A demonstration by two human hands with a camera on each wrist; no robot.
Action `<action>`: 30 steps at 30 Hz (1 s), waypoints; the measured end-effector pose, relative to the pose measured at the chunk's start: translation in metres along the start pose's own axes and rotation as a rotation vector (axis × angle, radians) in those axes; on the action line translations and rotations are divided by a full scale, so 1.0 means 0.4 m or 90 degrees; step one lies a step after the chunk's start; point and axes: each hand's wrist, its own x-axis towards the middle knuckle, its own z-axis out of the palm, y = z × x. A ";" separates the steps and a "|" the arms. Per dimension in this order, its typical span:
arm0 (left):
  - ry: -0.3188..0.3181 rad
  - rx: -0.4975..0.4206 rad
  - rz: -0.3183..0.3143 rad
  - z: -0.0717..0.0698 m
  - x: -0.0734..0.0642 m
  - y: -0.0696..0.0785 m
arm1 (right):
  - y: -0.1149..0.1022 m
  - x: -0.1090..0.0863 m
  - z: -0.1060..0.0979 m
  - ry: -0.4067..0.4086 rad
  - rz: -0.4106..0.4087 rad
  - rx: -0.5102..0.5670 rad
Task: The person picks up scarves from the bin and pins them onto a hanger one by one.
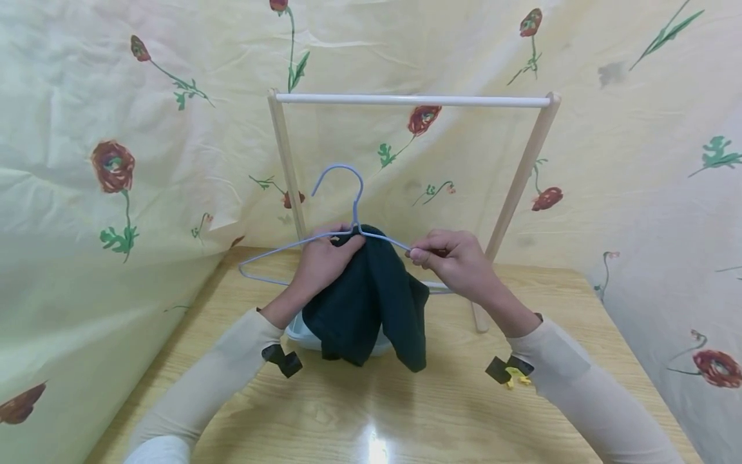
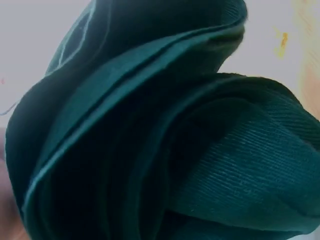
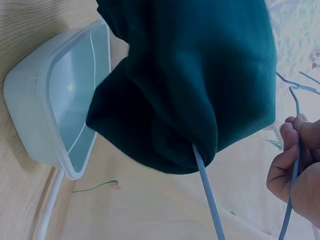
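Observation:
A blue wire hanger (image 1: 361,193) is held up in the middle of the head view, its hook pointing upward. Dark green cloth (image 1: 365,303), folded and drooping, hangs beneath the hook. My left hand (image 1: 324,258) grips the top of the cloth by the hanger's neck, thumb in front. With thumb and fingertips, my right hand (image 1: 455,258) pinches the hanger's right sloping arm. In the right wrist view, that hand (image 3: 297,170) holds the wire beside the cloth (image 3: 200,75), and the lower bar (image 3: 207,190) runs into a fold. Green folds (image 2: 150,125) fill most of the left wrist view.
A pale plastic tub (image 3: 30,100) stands on the wooden table (image 1: 278,412), partly behind the cloth. Farther back rises a wooden-legged rack with a white crossbar (image 1: 411,100). Floral curtain (image 1: 174,129) surrounds the table at the back and sides.

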 end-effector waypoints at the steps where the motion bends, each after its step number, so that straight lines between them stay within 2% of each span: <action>1: 0.011 -0.009 0.011 0.001 0.001 0.002 | 0.000 -0.001 0.000 0.000 0.001 -0.001; 3: 0.036 -0.030 0.023 0.005 0.003 0.003 | 0.000 -0.003 0.001 -0.001 0.007 0.001; 9: 0.096 -0.091 0.017 0.013 0.010 -0.001 | -0.007 -0.007 0.002 -0.011 0.019 0.004; 11: 0.107 -0.105 0.021 0.014 0.015 -0.005 | -0.007 -0.007 0.003 -0.016 0.015 0.006; 14: 0.104 -0.088 0.029 0.012 0.019 -0.010 | -0.006 -0.005 0.005 -0.012 0.010 0.001; 16: 0.079 -0.048 0.028 0.009 0.019 -0.013 | -0.004 -0.004 0.005 -0.002 0.012 -0.003; 21: -0.030 0.065 0.044 0.004 0.009 -0.019 | -0.003 -0.001 0.004 0.017 0.033 -0.004; 30: -0.142 0.165 0.171 0.000 0.007 -0.014 | 0.004 -0.001 0.003 0.035 0.065 0.002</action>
